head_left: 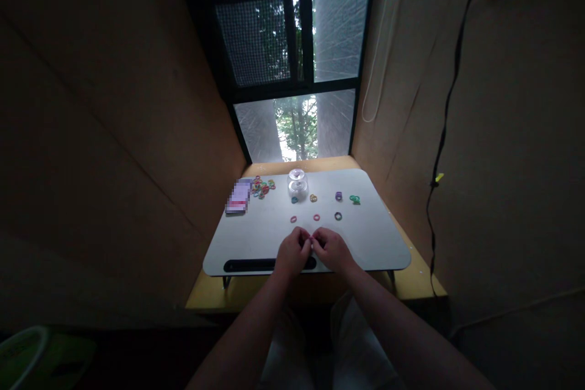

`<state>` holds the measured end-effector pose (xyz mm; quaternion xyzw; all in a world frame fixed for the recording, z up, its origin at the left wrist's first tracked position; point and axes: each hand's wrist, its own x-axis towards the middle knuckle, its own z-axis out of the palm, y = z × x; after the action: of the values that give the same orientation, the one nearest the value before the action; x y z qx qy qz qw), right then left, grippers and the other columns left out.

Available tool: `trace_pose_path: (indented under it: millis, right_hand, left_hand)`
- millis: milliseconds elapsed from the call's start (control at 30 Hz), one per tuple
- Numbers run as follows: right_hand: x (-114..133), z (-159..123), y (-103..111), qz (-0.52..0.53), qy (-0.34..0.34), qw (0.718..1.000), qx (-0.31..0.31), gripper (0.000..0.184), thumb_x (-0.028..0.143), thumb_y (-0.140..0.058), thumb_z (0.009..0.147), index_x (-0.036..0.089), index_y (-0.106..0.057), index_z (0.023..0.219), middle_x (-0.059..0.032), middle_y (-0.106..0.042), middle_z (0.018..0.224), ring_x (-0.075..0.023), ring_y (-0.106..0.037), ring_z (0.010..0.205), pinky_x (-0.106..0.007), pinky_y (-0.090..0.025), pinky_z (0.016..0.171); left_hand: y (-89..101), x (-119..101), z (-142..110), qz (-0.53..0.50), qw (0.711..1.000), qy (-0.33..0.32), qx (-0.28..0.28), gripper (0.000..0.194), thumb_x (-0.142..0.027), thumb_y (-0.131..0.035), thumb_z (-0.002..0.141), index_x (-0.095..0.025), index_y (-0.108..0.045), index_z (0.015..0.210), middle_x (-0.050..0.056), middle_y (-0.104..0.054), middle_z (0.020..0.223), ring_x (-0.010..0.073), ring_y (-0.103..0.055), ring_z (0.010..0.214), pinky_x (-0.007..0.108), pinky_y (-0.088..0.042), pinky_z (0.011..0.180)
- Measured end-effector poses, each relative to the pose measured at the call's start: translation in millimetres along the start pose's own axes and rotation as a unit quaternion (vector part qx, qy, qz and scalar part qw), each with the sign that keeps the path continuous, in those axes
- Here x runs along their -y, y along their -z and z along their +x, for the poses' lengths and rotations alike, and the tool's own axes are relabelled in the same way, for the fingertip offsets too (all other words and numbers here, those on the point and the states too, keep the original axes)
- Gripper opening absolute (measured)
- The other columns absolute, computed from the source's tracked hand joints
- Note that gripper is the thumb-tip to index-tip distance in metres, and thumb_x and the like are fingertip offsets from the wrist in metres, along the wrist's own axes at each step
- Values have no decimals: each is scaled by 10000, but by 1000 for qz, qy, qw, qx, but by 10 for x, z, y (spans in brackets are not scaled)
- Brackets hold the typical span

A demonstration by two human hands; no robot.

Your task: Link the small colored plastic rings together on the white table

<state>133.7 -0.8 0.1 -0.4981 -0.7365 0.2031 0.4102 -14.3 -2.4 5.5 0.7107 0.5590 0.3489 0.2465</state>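
Near the front edge of the white lap table [256, 237], my left hand [295, 250] and my right hand [332, 248] meet fingertip to fingertip. Both are closed in a pinch on a small pink band [311, 239], mostly hidden by the fingers. Just beyond them lie a red ring-shaped band [293, 219], a pink one [317, 217] and a dark green one [338, 216]. Farther back are a blue band [294, 200], a yellow one [313, 198], a purple one [339, 196] and a green bunch [355, 200].
A clear rounded container [297, 183] stands at the back middle of the table. To its left is a pile of mixed coloured bands [262, 187], beside a phone-like slab [239, 197] with a blurred face. A black slot [249, 265] runs along the front edge. A window [297, 122] rises behind.
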Motion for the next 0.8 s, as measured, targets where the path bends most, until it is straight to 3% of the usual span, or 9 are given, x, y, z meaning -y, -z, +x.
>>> trace_pose_path:
  millis: [300, 800]
  right_hand:
    - [16, 0, -3, 0, -9, 1000, -8, 140, 228, -502, 823, 188, -559, 702, 0, -577, 669, -123, -504, 624, -230, -365, 602]
    - [-15, 23, -17, 2, -8, 1000, -3, 141, 206, -487, 824, 185, -560, 704, 4, -581, 675, -120, -507, 636, -222, -359, 607]
  left_hand:
    - [21, -28, 2, -19, 1000, 13, -18, 54, -246, -489, 834, -211, -515, 866, -18, -603, 740, 127, -557, 674, 238, -391, 639]
    - [42, -51, -7, 2, 1000, 3, 5, 99, -281, -465, 865, -222, -518, 925, -13, -620, 778, 129, -573, 702, 231, -381, 650]
